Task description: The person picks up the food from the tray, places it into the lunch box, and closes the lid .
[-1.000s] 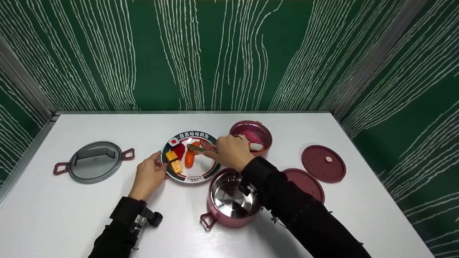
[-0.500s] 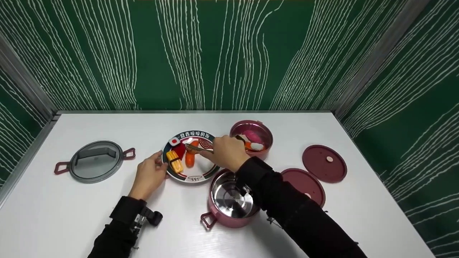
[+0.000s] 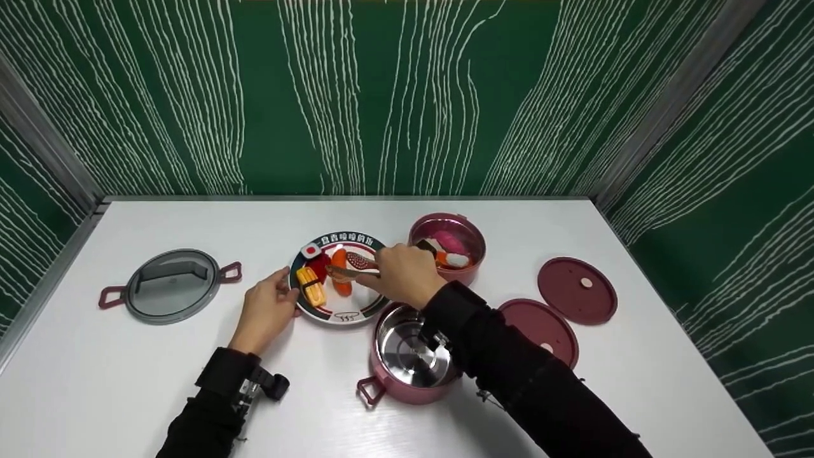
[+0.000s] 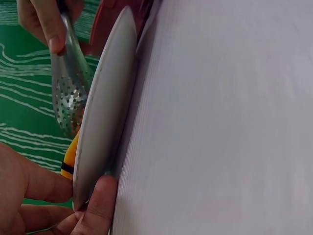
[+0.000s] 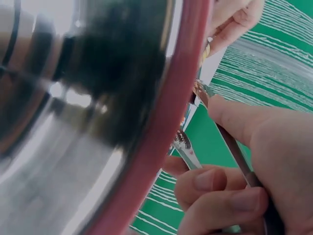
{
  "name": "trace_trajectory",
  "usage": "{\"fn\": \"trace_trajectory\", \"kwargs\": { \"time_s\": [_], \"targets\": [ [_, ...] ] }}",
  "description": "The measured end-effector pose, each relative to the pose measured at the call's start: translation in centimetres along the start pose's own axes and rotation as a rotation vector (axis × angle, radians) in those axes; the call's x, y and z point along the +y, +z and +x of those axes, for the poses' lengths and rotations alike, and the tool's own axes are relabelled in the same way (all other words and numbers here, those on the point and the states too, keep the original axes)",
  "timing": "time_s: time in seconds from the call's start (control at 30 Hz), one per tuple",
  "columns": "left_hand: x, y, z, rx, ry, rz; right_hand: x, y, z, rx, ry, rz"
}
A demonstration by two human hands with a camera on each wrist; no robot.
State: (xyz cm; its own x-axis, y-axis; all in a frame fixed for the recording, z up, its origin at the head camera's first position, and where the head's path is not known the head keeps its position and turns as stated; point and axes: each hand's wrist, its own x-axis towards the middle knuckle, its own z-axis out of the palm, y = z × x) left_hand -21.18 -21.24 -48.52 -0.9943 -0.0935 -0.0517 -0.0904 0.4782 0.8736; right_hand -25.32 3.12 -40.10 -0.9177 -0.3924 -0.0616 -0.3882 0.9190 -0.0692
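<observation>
My left hand (image 3: 266,312) pinches the left rim of a round plate (image 3: 346,317) with dark green and red bands. On the plate lie a long orange toy food piece (image 3: 342,287), a yellow piece with a black band (image 3: 311,287), a dark red piece (image 3: 318,266) and a white cube with a red dot (image 3: 310,250). My right hand (image 3: 410,273) grips metal tongs (image 3: 361,261) with perforated heads. One head crosses over the orange piece, the other is just right of it; contact is unclear. In the left wrist view, fingers hold the plate's rim (image 4: 105,107).
A pink pot (image 3: 413,394) stands below the right forearm, its steel inside bare. Behind it, a pink bowl (image 3: 477,270) holds several toy foods. Two dark red lids (image 3: 575,292) lie at right, partly behind the sleeve. A glass lid (image 3: 170,289) rests at left.
The orange piece has turned slightly on the plate. The right hand with the tongs has shifted slightly, its tong heads now lower over the plate. The left hand stays at the rim.
</observation>
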Motion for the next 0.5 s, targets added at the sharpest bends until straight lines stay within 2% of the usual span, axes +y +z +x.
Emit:
{"fn": "trace_trajectory", "kwargs": {
  "time_s": [0.3, 0.5],
  "targets": [
    [-0.33, 0.06, 0.22, 0.004, -0.005, -0.027, 0.71, -0.29, -0.5, 0.09, -0.04, -0.037],
    [-0.28, 0.23, 0.2, 0.003, -0.007, -0.025, 0.6, 0.58, -0.49, 0.081, -0.026, -0.013]
  ]
}}
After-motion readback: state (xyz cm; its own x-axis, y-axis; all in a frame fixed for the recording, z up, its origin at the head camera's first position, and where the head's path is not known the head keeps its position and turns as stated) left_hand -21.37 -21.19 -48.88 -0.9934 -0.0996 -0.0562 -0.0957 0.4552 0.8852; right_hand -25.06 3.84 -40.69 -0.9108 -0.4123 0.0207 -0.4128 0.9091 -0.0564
